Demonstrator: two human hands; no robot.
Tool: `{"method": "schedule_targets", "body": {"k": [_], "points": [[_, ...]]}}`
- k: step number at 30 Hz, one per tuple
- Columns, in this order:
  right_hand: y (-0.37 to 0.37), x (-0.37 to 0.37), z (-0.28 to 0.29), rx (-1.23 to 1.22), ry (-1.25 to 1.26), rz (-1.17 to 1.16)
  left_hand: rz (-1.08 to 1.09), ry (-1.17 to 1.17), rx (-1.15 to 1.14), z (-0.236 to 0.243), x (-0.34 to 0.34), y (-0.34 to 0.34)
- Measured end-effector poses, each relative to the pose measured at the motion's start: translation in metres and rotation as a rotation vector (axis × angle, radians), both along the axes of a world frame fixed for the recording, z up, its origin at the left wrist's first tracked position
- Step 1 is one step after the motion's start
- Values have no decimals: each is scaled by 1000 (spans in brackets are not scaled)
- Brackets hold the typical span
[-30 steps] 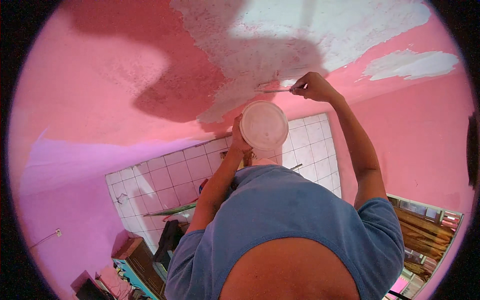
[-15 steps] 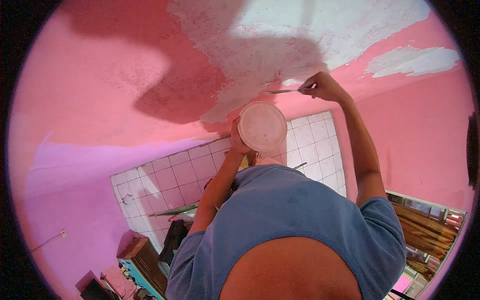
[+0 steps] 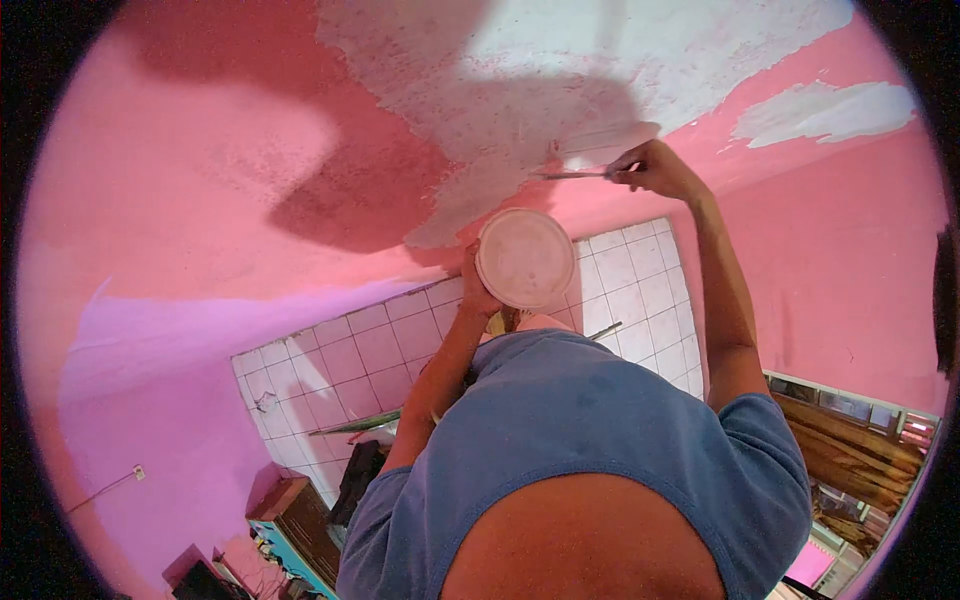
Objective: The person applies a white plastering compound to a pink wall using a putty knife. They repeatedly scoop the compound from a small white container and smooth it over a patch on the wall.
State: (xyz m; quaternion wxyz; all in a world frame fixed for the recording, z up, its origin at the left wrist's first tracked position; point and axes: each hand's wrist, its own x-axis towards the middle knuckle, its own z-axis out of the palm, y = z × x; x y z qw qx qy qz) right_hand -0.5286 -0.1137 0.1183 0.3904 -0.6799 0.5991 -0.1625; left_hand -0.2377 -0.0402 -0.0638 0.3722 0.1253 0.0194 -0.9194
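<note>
I see the right hand [image 3: 652, 170] pinching a thin scraper [image 3: 578, 176] by its handle, its length pointing left from the fingers, toward the pale patch [image 3: 540, 85]; contact I can't tell. Lower left of it, the left hand [image 3: 478, 287] grips a round tub [image 3: 526, 258].

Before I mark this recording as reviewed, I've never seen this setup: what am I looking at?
There is no machine here, just a person's bare hands. The view comes from a wide fisheye camera on their head, so straight edges bend; their blue shirt fills the lower middle. The left hand holds a pale round container. The right hand grips a thin, flat tool. Beyond is a pink surface with whitish patches; whether the tool touches it is unclear.
</note>
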Motion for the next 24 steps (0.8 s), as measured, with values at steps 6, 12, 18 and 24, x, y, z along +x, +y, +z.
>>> {"method": "schedule_targets", "body": {"k": [6,12,18,24], "points": [[-14,5,-25,-43,12,-4,116,38,-349,15,-1,3],[2,-22,-3,-24,-88,-56,142,-298,-566,3,5,6],[-6,14,-36,-55,17,32,169,-280,-800,4,3,8],[-3,-28,-14,-56,-100,-33,285,-358,-874,23,9,12]]}}
